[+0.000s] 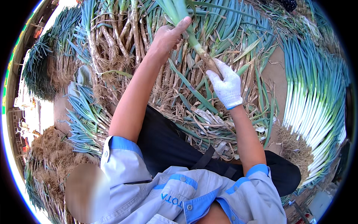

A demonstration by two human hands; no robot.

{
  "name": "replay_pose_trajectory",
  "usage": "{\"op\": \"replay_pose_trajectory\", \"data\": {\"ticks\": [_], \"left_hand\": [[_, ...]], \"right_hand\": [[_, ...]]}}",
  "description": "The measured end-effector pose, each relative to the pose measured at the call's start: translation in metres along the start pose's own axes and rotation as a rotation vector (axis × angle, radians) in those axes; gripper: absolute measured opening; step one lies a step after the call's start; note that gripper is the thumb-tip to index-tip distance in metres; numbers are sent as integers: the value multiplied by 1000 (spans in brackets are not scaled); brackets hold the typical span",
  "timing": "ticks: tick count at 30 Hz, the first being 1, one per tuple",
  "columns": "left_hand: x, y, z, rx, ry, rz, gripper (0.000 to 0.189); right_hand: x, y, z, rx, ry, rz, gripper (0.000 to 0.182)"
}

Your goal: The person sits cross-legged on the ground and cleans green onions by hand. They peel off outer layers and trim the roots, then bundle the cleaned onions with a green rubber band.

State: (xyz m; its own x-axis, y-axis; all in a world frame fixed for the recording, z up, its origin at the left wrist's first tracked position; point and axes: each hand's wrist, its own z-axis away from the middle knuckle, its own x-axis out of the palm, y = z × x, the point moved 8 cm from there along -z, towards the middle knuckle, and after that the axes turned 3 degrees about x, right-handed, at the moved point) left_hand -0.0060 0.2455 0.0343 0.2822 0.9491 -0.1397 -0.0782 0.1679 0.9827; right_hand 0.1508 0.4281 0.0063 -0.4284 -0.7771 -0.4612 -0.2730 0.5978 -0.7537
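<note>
A single long green onion [200,49] slants across the middle of the head view, green leaves at the top and a dirt-brown base lower right. My bare left hand [171,35] grips it around the leafy part, thumb lying along the stalk. My right hand [226,82], in a white knit glove, holds the base end, and its fingers hide the roots. Under both hands lies a wide pile of unpeeled green onions [165,75] with dry brown skins. Loose green leaves and peeled dry husks [212,117] are heaped between my right arm and my legs.
At the right, cleaned green onions with white stems [303,103] lie in an even row, cut roots [296,148] beside them. More rooted bundles stand at the left [60,53] and lower left [47,156]. A smaller leafy bunch [89,117] lies by my left elbow.
</note>
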Motion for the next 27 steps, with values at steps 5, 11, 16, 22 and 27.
{"op": "replay_pose_trajectory", "data": {"ticks": [5, 11, 16, 22, 27], "left_hand": [[-10, -42, -9, -142, 154, 173, 35], [-11, -64, -16, -59, 156, 455, 19], [17, -36, -6, 67, 192, 619, 27], [10, -33, -5, 136, 252, 517, 26], [-64, -20, -30, 206, 303, 482, 25]], "right_hand": [[3, -19, 4, -9, -58, 327, 47], [40, 19, -35, 371, -437, 58, 53], [75, 21, -88, 424, -439, -433, 49], [59, 29, -49, 521, -429, -436, 31], [14, 103, 47, 633, -900, 174, 52]]}}
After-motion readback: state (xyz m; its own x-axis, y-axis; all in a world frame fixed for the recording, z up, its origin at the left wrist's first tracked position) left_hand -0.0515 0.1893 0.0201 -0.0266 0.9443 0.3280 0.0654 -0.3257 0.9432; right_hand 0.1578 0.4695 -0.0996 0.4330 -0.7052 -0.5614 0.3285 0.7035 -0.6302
